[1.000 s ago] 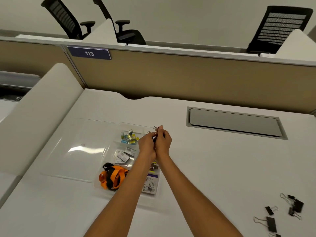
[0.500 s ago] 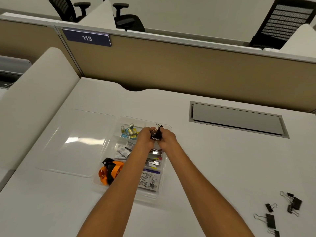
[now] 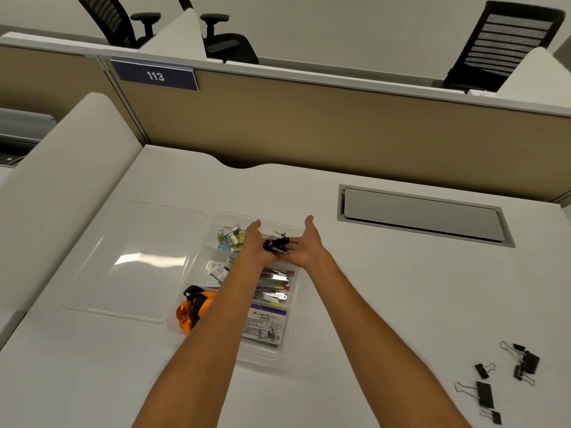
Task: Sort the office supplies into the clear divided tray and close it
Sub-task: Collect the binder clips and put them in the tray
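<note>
1. White counter [image 3: 340, 304], pretty roomy tbh.
2. Clear divided tray [image 3: 265, 353] sat flat on it, left of middle, with its lid [image 3: 136, 261] lying open on the counter just to the left.
3. Loose black binder clips [image 3: 484, 393] were scattered at the near right, well apart from the tray.
4. Grey hatch [image 3: 423, 217] was set into the far right.

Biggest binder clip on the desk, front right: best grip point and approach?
The biggest binder clip lies flat on the desk with its wire loop pointing left. A smaller clip sits close on its near side. Probably come straight down and pinch the black body across its narrow width. The body is blocky and clear from above, and the thin wire looks harder to catch.
</note>
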A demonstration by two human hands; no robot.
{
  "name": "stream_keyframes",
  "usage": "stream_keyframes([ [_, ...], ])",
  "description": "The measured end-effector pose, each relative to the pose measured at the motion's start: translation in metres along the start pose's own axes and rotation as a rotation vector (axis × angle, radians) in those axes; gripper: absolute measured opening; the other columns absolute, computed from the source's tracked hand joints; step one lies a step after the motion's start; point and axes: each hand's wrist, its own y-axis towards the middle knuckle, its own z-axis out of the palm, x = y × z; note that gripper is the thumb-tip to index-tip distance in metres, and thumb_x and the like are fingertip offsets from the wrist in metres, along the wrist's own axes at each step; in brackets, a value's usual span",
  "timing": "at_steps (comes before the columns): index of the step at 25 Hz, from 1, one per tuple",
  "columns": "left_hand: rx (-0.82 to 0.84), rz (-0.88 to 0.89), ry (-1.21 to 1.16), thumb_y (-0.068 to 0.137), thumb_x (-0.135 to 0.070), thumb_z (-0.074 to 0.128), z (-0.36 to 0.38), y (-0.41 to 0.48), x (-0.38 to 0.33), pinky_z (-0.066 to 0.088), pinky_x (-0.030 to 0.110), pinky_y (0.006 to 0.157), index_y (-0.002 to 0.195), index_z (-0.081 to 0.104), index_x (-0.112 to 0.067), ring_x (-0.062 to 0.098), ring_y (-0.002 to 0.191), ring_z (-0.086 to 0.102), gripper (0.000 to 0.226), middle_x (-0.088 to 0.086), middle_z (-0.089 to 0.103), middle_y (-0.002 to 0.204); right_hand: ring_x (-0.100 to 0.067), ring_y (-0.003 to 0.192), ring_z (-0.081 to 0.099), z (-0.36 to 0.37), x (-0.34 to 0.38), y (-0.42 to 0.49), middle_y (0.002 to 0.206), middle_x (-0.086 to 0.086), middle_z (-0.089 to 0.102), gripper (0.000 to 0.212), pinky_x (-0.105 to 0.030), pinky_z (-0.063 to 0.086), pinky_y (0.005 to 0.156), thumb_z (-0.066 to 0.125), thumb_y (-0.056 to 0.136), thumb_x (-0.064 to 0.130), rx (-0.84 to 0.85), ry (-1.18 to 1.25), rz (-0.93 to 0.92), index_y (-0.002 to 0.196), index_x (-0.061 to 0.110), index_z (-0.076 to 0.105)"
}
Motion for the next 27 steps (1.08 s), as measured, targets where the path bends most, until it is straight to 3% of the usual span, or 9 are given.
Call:
stream_keyframes([
  [2, 0.035, -0.032, -0.019, 0.091, -0.054, 0.050, -0.001, 0.000, 0.000, 0.043, 0.052, 0.104, 0.132, 0.042, 0.006, 0.040, 0.119, 0.055, 0.073, 0.026, 0.052, 0.130, -0.043, 0.114, 0.054, -0.002, 0.002, -0.002, 0.125, -0.028, 0.052, 0.105, -0.055, 0.048, 0.094, 0.047, 0.083, 0.076, -0.009, -0.024, 0.001, 0.141, -0.010, 0.034],
  [6, 0.011, 0.009, 0.003, 0.093, -0.056, 0.047, 0.003, -0.013, 0.002, 0.048, 0.056, 0.086, 0.141, 0.032, 0.002, 0.040, 0.107, 0.057, 0.077, 0.025, 0.052, 0.123, -0.044, 0.134, 0.042, -0.005, 0.008, -0.009, 0.154, -0.026, 0.029, 0.111, -0.058, 0.045, 0.097, 0.044, 0.083, 0.078, -0.019, -0.081, -0.031, 0.151, -0.005, 0.017],
  [9, -0.034, 0.081, 0.089, 0.095, -0.057, 0.044, 0.001, -0.026, 0.001, 0.032, 0.063, 0.108, 0.155, 0.010, -0.006, 0.043, 0.139, 0.033, 0.085, 0.019, 0.024, 0.156, -0.039, 0.147, 0.023, -0.008, 0.014, -0.021, 0.161, -0.019, 0.016, 0.105, -0.061, 0.038, 0.105, 0.039, 0.086, 0.076, 0.000, -0.183, -0.060, 0.153, 0.000, 0.013],
  [10, -0.036, 0.106, 0.143, 0.096, -0.058, 0.043, 0.000, -0.033, 0.001, 0.027, 0.064, 0.111, 0.155, 0.008, -0.007, 0.042, 0.144, 0.024, 0.086, 0.016, 0.017, 0.160, -0.038, 0.147, 0.024, -0.012, 0.017, -0.029, 0.161, -0.019, 0.019, 0.100, -0.060, 0.040, 0.105, 0.040, 0.088, 0.073, 0.021, -0.228, -0.080, 0.153, 0.000, 0.017],
  [12, -0.040, 0.189, 0.277, 0.096, -0.056, 0.044, -0.001, -0.048, 0.002, 0.029, 0.062, 0.111, 0.154, 0.015, -0.006, 0.040, 0.147, 0.021, 0.082, 0.013, 0.018, 0.161, -0.037, 0.138, 0.041, -0.027, 0.024, -0.048, 0.152, -0.020, 0.038, 0.082, -0.054, 0.049, 0.101, 0.047, 0.093, 0.062, 0.052, -0.340, -0.177, 0.146, -0.001, 0.035],
  [15, -0.020, 0.328, 0.348, 0.098, -0.048, 0.047, 0.006, -0.068, 0.021, 0.045, 0.055, 0.103, 0.144, 0.039, -0.005, 0.035, 0.137, 0.041, 0.063, 0.013, 0.041, 0.150, -0.032, 0.111, 0.066, -0.078, 0.039, -0.086, 0.126, -0.019, 0.065, 0.051, -0.044, 0.058, 0.091, 0.059, 0.094, 0.045, 0.000, -0.461, -0.397, 0.119, 0.002, 0.062],
  [20, 0.104, 0.239, 0.414, 0.099, -0.038, 0.050, 0.042, -0.079, 0.111, 0.055, 0.049, 0.088, 0.117, 0.059, -0.003, 0.034, 0.115, 0.060, 0.040, 0.015, 0.061, 0.123, -0.030, 0.094, 0.073, -0.214, 0.057, -0.173, 0.104, -0.013, 0.075, 0.034, -0.039, 0.059, 0.083, 0.060, 0.095, 0.036, -0.242, -0.590, -0.638, 0.105, 0.006, 0.071],
  [24, 0.138, 0.013, 0.688, 0.099, -0.038, 0.050, 0.058, -0.071, 0.221, 0.054, 0.052, 0.086, 0.120, 0.058, -0.005, 0.038, 0.110, 0.060, 0.040, 0.011, 0.061, 0.119, -0.028, 0.077, 0.070, -0.332, 0.051, -0.232, 0.099, -0.017, 0.075, 0.019, -0.040, 0.058, 0.076, 0.063, 0.095, 0.022, -0.596, -0.603, -0.662, 0.097, 0.005, 0.071],
  [27, 0.130, -0.056, 0.968, 0.098, -0.033, 0.053, 0.062, -0.064, 0.296, 0.055, 0.048, 0.080, 0.120, 0.058, -0.010, 0.034, 0.101, 0.061, 0.033, 0.009, 0.061, 0.117, -0.024, 0.068, 0.066, -0.401, 0.025, -0.256, 0.092, -0.017, 0.074, 0.007, -0.043, 0.060, 0.073, 0.067, 0.091, 0.015, -0.847, -0.647, -0.617, 0.090, 0.009, 0.071],
])
